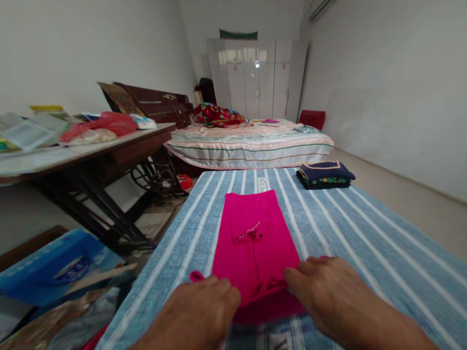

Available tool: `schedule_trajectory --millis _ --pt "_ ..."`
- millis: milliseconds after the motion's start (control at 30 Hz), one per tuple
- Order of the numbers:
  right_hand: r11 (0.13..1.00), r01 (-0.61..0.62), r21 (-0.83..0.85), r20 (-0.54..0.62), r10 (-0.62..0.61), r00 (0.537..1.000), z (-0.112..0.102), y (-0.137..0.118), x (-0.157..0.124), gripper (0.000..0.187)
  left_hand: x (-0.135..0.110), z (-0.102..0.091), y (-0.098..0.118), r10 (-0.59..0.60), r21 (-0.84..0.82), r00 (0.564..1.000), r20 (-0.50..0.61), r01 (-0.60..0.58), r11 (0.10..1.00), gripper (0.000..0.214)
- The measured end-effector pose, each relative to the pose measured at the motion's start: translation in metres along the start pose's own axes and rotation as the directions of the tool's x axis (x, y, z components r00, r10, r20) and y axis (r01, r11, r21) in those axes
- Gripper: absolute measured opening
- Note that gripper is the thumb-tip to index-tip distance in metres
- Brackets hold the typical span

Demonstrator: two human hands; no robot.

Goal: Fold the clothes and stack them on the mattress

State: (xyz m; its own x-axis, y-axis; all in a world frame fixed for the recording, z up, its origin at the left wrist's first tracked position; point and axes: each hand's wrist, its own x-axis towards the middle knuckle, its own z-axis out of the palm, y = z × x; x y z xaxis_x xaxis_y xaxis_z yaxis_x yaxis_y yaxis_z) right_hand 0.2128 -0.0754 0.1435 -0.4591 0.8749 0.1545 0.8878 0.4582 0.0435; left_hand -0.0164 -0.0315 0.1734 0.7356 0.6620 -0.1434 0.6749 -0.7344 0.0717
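Note:
A bright pink garment (251, 218), folded into a long panel with dark-edged trim and small ties on its front, lies on a blue-and-white striped cloth (193, 228). My left hand (204, 306) is closed on the garment's near left corner, where a small pink roll of fabric pokes out beyond the fingers. At the near right corner, my right hand (324, 287) grips the garment with its fingers curled over the edge. Between both hands the near edge is lifted a little, showing a darker pink underside. My fingertips are partly hidden.
Folded dark clothes (324, 175) are stacked at the far right of the striped cloth. Beyond stands a bed (251, 150) with a red floral bundle (219, 115). At left are a cluttered sewing-machine table (120, 146) and a blue package (65, 267). A white wardrobe (251, 78) stands behind.

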Motion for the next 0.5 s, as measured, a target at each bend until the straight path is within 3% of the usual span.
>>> schedule_trajectory --millis 133,267,367,500 --pt "0.987 -0.136 -0.081 0.111 0.145 0.983 -0.018 0.038 0.066 0.019 0.058 -0.044 -0.035 -0.056 0.008 0.998 0.019 0.056 0.998 0.02" --pt "0.969 -0.212 -0.129 0.09 0.224 0.97 -0.007 0.091 0.149 0.026 0.15 -0.065 -0.1 -0.079 0.005 0.997 -0.01 0.079 0.997 0.012" --pt "0.964 -0.24 -0.111 0.143 0.254 0.956 0.03 0.132 0.208 0.026 0.226 -0.046 -0.151 -0.173 -0.046 0.984 0.035 0.175 0.984 0.008" --pt "0.962 -0.266 -0.063 0.27 0.273 0.923 0.102 0.17 0.257 0.022 0.296 0.013 -0.201 -0.212 -0.139 0.969 0.128 0.229 0.963 0.006"
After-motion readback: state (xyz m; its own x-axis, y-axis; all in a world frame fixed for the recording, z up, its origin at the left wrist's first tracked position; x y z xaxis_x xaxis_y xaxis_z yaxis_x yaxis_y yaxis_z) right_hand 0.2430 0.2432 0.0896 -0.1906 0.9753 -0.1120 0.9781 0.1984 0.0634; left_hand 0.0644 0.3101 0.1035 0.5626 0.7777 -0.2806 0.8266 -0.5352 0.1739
